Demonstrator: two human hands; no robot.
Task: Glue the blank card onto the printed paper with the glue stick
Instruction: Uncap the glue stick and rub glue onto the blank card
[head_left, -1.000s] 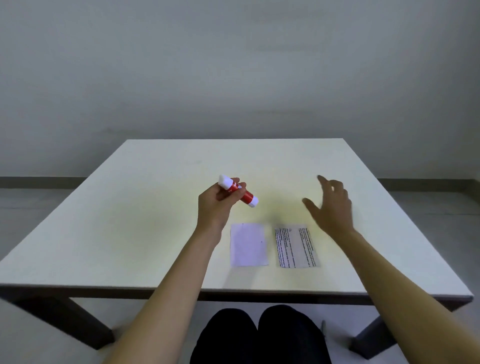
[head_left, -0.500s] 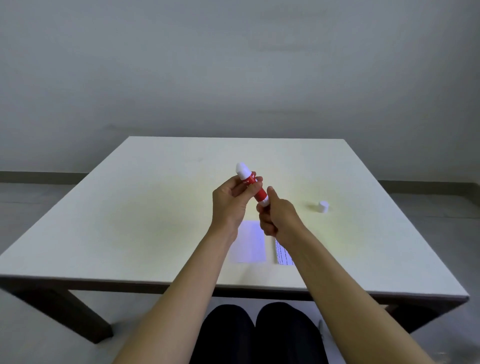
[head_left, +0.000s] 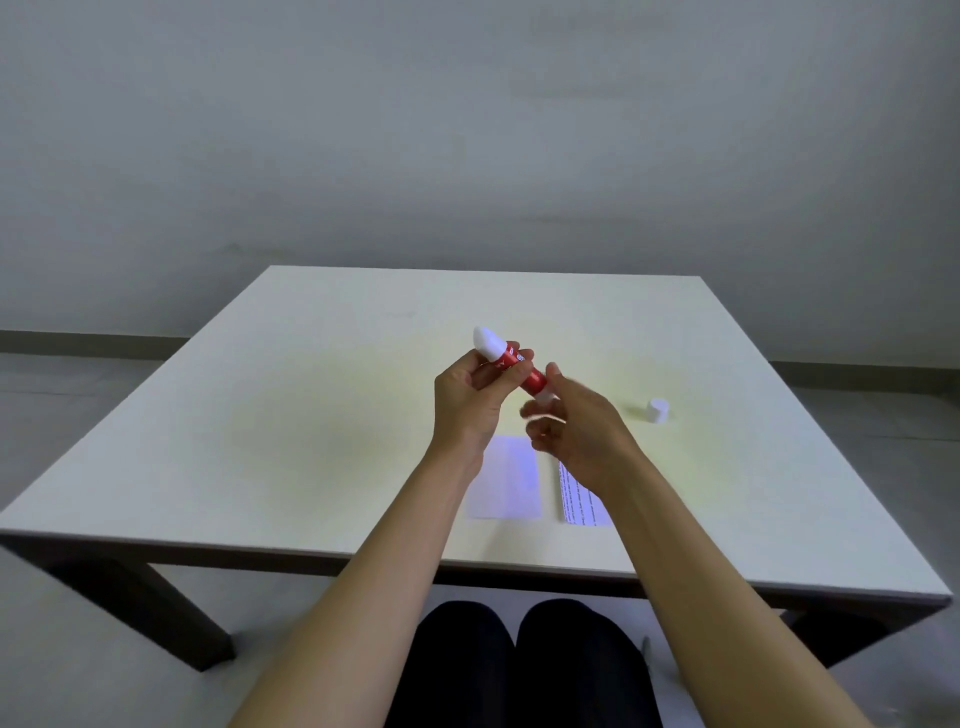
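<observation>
Left hand fingers clamped on glue stick barrel; right hand fingers pinch its base knob. Light, rigid tube; exposed glue soft, avoid touching.

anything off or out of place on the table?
Nothing stands out. The cap stands alone on the table, right of the hands, off the glue stick, as gluing needs. Card and paper lie flat, side by side; no spill or damage visible.

No legible text anywhere.
White lettering on the red glue stick too blurred to read; printed lines on the printed paper too small to make out.
</observation>
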